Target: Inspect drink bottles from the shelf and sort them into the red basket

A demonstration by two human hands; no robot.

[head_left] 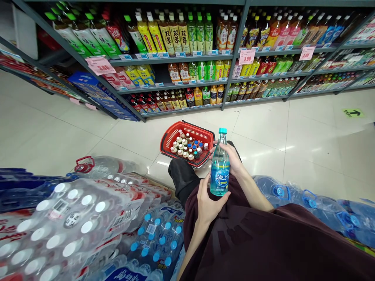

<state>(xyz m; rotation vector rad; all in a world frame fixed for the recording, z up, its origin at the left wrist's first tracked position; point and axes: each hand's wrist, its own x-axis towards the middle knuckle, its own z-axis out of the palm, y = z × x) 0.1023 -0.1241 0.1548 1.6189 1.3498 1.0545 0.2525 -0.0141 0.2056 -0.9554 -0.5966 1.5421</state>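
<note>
Clear blue plastic bottle (pixel 219 168) clasped upright by left hand (pixel 208 203) and right hand (pixel 234 158), ribbed red basket (pixel 187 144) just beyond

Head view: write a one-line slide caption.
Both hands, left hand and right hand, hold a pale blue bottle upright beside a red basket of small bottles.

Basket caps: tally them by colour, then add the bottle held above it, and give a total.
Counts are approximate; the caps in the red basket are small and crowded.
White or cream caps: about 12
Blue caps: about 4
Teal-capped bottle, held by the left hand and right hand: 1
Total: about 17
</note>
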